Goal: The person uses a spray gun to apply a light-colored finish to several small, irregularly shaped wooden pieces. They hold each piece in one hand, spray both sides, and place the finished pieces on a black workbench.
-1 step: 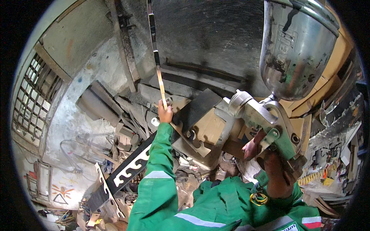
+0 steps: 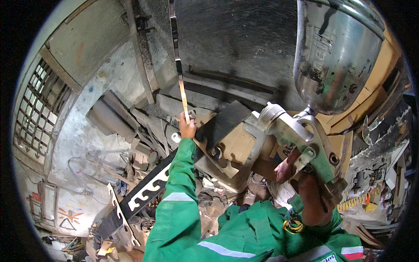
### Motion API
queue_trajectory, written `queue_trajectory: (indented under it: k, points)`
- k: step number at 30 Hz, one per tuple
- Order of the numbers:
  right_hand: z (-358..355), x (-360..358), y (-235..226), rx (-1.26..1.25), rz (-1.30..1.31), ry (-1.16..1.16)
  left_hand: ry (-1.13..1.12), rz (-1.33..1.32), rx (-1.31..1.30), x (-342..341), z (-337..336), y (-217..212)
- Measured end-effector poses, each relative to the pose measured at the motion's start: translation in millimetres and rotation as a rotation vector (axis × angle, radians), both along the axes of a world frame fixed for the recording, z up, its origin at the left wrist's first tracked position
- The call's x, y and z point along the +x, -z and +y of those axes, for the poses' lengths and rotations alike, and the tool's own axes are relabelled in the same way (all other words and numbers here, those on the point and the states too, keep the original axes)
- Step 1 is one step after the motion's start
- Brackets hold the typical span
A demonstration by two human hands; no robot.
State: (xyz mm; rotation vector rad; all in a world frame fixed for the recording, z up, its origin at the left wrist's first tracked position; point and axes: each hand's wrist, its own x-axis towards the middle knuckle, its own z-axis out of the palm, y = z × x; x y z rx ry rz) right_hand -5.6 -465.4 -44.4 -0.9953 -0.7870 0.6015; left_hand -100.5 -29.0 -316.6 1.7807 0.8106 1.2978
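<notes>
My left hand (image 2: 187, 129) grips the lower end of a long thin strip (image 2: 183, 89) held nearly upright. It is pale wood near my fingers and dark with light bands higher up, and its top runs out of view. On the right, my right hand (image 2: 287, 166) is wrapped round the handle of a spray gun (image 2: 301, 129), some of its fingers hidden behind the gun body. A large shiny metal paint cup (image 2: 336, 61) with dark smudges sits on top of the gun. The gun's nozzle points left, toward the area beside the strip.
Below my left forearm lie a black board (image 2: 114, 225) and a white strip with scroll cutouts (image 2: 120, 212). A dark panel (image 2: 231, 120) and cardboard (image 2: 239, 146) lie ahead. A barred window (image 2: 37, 109) is far left; a yellow coiled hose (image 2: 353, 201) hangs right. Scraps clutter the floor.
</notes>
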Motion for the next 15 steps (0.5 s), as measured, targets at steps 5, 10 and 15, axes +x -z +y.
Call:
queue_trajectory:
  k: [5,10,15]
  points:
    - [12.9,3.8,-7.5,-0.114,-0.333,0.075,0.016,-0.020,0.025,2.7,9.7,5.8]
    - [24.3,0.5,-8.1,-0.192,-0.436,0.008,0.016,0.049,0.094,2.3,16.0,3.4]
    - [35.7,0.0,3.7,-0.134,-0.532,0.019,-0.018,0.043,0.244,3.0,6.5,-11.4]
